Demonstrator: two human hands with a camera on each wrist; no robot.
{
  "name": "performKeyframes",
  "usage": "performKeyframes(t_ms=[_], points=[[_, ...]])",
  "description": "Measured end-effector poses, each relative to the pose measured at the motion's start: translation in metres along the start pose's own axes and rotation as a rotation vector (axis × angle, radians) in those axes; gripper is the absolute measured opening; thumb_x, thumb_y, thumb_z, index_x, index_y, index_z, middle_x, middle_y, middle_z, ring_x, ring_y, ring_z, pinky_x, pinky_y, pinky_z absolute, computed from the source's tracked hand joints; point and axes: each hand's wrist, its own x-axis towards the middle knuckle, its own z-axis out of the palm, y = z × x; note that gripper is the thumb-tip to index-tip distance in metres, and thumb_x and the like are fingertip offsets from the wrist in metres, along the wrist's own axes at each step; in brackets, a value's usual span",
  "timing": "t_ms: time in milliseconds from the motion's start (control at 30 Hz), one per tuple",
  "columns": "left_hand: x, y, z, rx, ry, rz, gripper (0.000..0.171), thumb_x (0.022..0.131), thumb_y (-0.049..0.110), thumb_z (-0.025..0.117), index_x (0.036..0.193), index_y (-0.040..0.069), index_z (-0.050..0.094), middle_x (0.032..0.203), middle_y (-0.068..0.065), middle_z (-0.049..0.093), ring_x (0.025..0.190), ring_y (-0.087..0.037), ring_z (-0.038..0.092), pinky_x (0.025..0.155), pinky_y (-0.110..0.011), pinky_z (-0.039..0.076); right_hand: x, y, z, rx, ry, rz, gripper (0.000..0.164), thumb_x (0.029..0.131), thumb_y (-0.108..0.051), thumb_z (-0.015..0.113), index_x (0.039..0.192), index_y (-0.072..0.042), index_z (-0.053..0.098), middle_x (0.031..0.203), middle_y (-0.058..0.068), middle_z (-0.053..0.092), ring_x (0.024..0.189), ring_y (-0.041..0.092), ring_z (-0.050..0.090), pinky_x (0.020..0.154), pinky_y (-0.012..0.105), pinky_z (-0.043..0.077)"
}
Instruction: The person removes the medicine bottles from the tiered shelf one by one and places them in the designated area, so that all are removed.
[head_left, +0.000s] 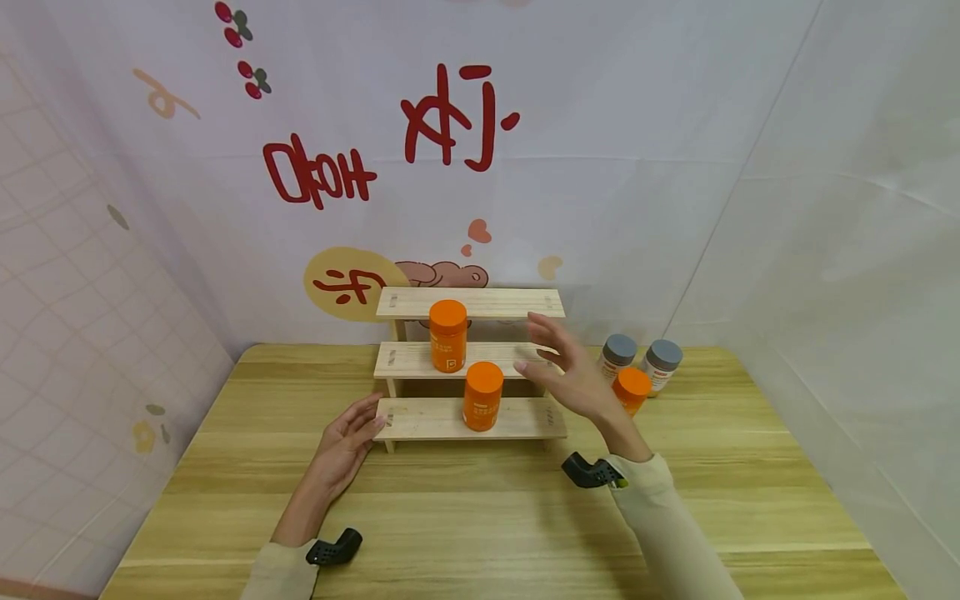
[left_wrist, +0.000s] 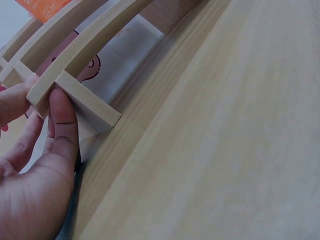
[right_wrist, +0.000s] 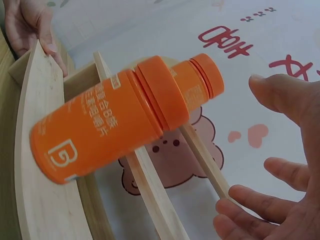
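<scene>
Front orange bottle [head_left: 481, 404] upright on bottom step of 3-step wooden shelf [head_left: 427, 421], a bit R of ctr. Rear orange bottle [head_left: 448, 342] upright on mid step, slightly L of it. L hand [head_left: 347, 447] pinches L end of bottom step btwn thumb & fingers. R hand [head_left: 573, 379] nr shelf's R end, fingers spread wide, apart from both bottles. Beyond R wrist, on wood-grain table [head_left: 480, 517]: third orange bottle [head_left: 632, 385], partly hidden, w/ 2 grey-capped bottles [head_left: 663, 367] just behind. Printed cloth [head_left: 622, 225] at back, red lettering.
</scene>
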Motion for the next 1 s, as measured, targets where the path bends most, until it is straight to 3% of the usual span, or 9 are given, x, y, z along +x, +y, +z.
performKeyframes(t_ms=[633,833,1000], points=[[0.0,0.0,-0.001,0.008,-0.014,-0.004,0.063,0.101,0.009,0.065,0.157,0.004,0.037,0.121,0.006,0.058,0.106,-0.004,0.059,0.084,-0.017,0.051,0.025,-0.013,0.03,0.012,-0.073,0.076,0.076,0.094,-0.032,0.077,0.158,-0.027,0.038,0.156,0.006,0.047,0.145,0.03,0.045,0.12,0.051,0.038],[0.0,0.002,-0.002,0.015,-0.02,-0.005,0.065,0.101,0.011,0.065,0.158,0.003,0.035,0.123,0.005,0.058,0.108,-0.004,0.06,0.086,-0.017,0.052,0.035,-0.014,0.042,0.036,-0.094,0.075,0.075,0.094,-0.029,0.076,0.158,-0.024,0.039,0.154,0.007,0.048,0.145,0.036,0.044,0.119,0.052,0.038],[0.0,0.002,-0.001,0.013,-0.018,-0.006,0.065,0.101,0.01,0.065,0.158,0.002,0.034,0.123,0.004,0.058,0.108,-0.005,0.06,0.086,-0.017,0.052,0.041,-0.015,0.048,0.048,-0.109,0.1,0.075,0.093,-0.037,0.077,0.157,-0.029,0.04,0.153,0.004,0.049,0.143,0.034,0.048,0.118,0.05,0.04]])
